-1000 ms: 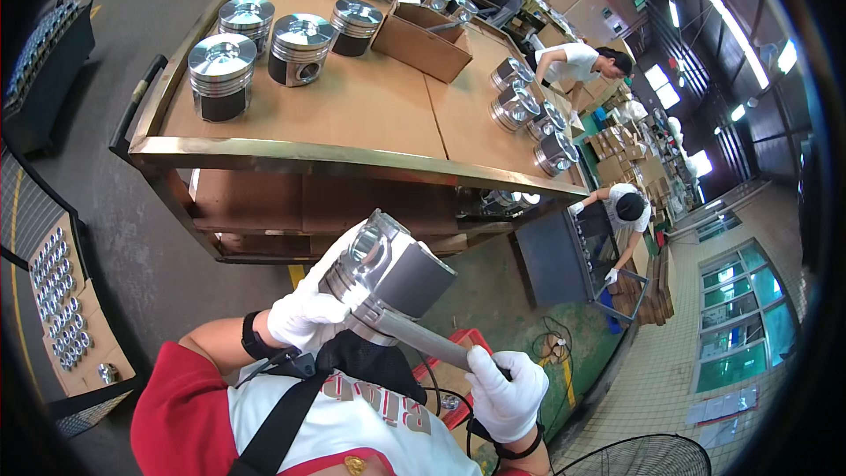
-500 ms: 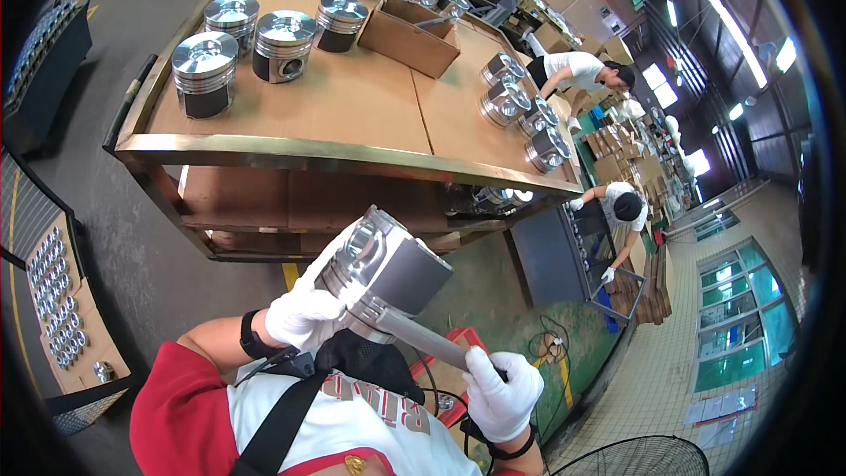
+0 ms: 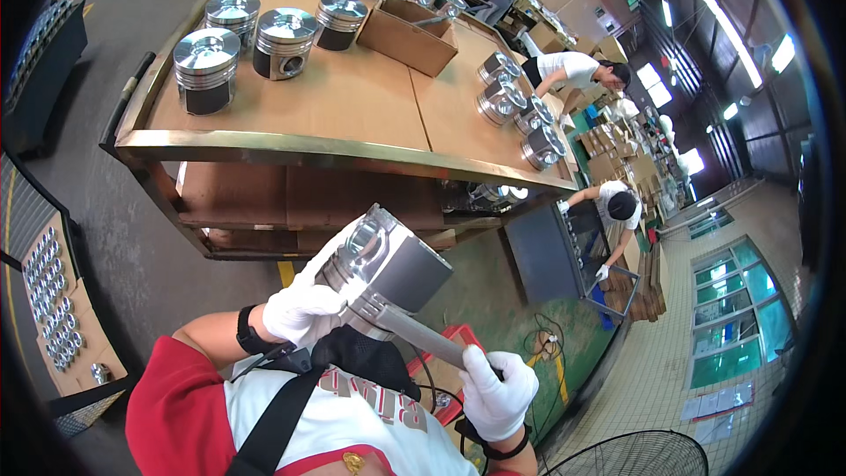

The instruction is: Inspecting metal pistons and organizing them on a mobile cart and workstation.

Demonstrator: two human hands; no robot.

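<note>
A large metal piston (image 3: 407,271) with a dark grey skirt patch is tilted on its side in front of my chest. My left hand (image 3: 304,310), in a white glove, is closed around its ringed end. In my right hand (image 3: 499,393), also white-gloved, is the end of a long flat grey file (image 3: 425,338). The file's far end lies against the piston's ring grooves. My left fingers behind the piston are partly hidden.
Ahead stands a metal-framed cart (image 3: 291,148) bearing several pistons (image 3: 206,70) and an open cardboard box (image 3: 408,35). More pistons stand on a low board (image 3: 75,353) at left. A red crate (image 3: 458,335) sits below. Co-workers (image 3: 621,207) are at right; a wire fan guard (image 3: 630,457) is near.
My right hand and the file have shifted slightly left toward the piston. My left hand keeps its grip, and the piston stays nearly in place.
</note>
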